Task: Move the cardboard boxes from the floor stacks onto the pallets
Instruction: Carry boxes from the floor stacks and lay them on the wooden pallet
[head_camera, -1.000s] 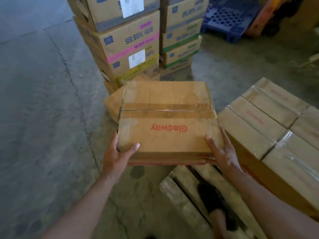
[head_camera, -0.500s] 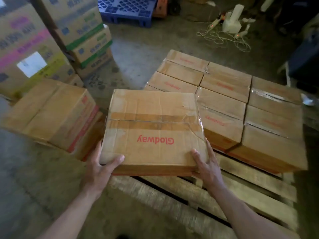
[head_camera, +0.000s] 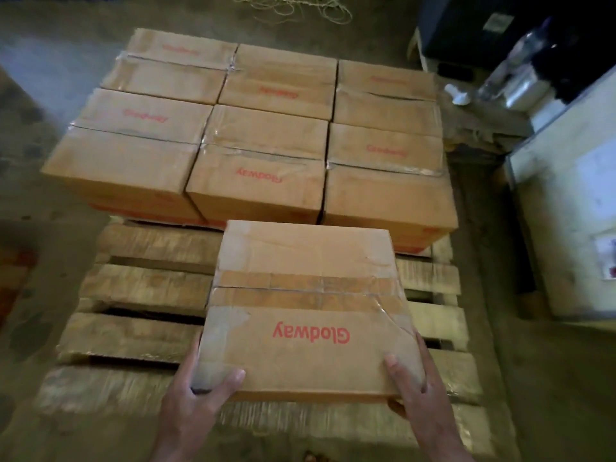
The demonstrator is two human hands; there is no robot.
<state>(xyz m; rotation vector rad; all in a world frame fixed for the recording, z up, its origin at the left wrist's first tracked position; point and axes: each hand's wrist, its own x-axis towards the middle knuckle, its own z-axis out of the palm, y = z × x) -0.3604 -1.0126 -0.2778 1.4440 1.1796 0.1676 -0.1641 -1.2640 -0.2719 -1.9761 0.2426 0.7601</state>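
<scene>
I hold a taped brown cardboard box (head_camera: 306, 308) printed "Glodway" in red, above the bare near slats of a wooden pallet (head_camera: 143, 288). My left hand (head_camera: 196, 395) grips its near left corner, thumb on top. At its near right corner my right hand (head_camera: 413, 385) grips the same way. Whether the box touches the slats is unclear. Several matching boxes (head_camera: 263, 141) fill the far half of the pallet in rows.
Concrete floor surrounds the pallet. A pale cabinet or table (head_camera: 566, 208) stands close on the right, with a plastic bottle (head_camera: 513, 65) and dark items behind it. Loose string (head_camera: 293, 5) lies on the floor at the far edge.
I have turned right from the floor stacks to face the pallet squarely. The held box has come over the pallet's bare near slats, in the same two-handed grip.
</scene>
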